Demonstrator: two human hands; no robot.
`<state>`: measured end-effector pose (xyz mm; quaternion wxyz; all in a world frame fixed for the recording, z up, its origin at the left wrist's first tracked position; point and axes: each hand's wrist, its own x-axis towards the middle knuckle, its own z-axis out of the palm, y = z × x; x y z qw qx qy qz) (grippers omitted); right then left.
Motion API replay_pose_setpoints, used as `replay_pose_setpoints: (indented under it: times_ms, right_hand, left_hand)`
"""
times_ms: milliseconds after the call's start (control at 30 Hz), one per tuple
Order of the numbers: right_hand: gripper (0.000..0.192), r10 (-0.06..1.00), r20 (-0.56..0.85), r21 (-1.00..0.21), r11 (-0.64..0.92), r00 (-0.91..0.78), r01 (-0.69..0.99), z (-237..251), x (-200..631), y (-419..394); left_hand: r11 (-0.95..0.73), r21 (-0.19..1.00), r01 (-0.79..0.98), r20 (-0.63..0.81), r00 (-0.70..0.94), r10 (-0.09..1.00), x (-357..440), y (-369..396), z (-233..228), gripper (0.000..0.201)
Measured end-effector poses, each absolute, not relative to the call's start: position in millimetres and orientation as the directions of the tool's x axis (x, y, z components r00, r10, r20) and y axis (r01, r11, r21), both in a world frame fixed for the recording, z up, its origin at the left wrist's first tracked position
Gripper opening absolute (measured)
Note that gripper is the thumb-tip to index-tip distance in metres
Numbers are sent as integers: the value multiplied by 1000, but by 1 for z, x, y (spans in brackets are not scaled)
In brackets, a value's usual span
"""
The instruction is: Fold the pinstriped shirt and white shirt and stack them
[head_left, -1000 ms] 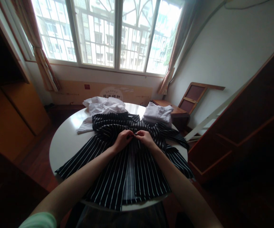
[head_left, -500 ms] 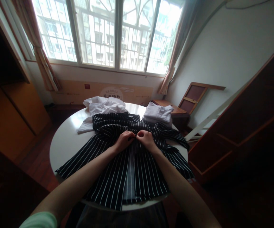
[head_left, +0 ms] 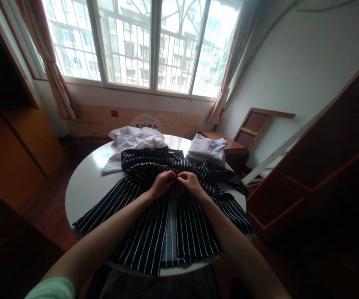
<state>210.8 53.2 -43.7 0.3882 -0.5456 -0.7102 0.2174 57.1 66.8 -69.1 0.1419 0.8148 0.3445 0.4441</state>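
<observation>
Where the two front edges of the black shirt with thin white stripes [head_left: 154, 216] meet, the left hand [head_left: 162, 185] and the right hand [head_left: 191, 182] come together fingertip to fingertip, each closed in a pinch on the cloth at the shirt's opening; what lies between the fingertips is too small to make out. The shirt is spread flat across the round white tabletop [head_left: 84, 189], collar toward the window, its hem hanging over the near edge and its sleeves thrown out to either side. Beyond the collar on the left lies a crumpled white garment [head_left: 132, 141], touching the shirt, and on the right sits a folded pale grey garment [head_left: 206, 150]. Behind the tabletop stands a wide window [head_left: 142, 45] with brown curtains [head_left: 50, 66].
</observation>
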Motion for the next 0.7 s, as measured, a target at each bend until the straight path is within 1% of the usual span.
replay_pose_setpoints:
  times_ms: [133,333,400,500,600,700]
  right_hand:
    - [13,940,318,-726,325,-123,606,-43,210,52]
    - [12,944,310,-773,322,-118,547,-43,211,53]
    - [15,952,284,-813,300,-109,499,-43,211,55]
    - [26,980,181,-911,201,-87,360,-45,212,60]
    - [22,989,103,-963,127,-109,238,-47,214,63]
    - [20,984,82,-973,114,-160,199,-48,216,63]
  left_hand:
    - [-711,569,413,622,350,700,57,66,-68,8]
    - [-669,665,332,592,311,743,56,64,-63,7]
    - [-656,688,312,585,296,755,56,63,-62,6]
    - [-636,720,278,570,285,770,56,63,-61,6]
    - [-621,739,259,553,292,780,56,63,-61,6]
    - [-612,750,251,542,298,786,56,63,-61,6]
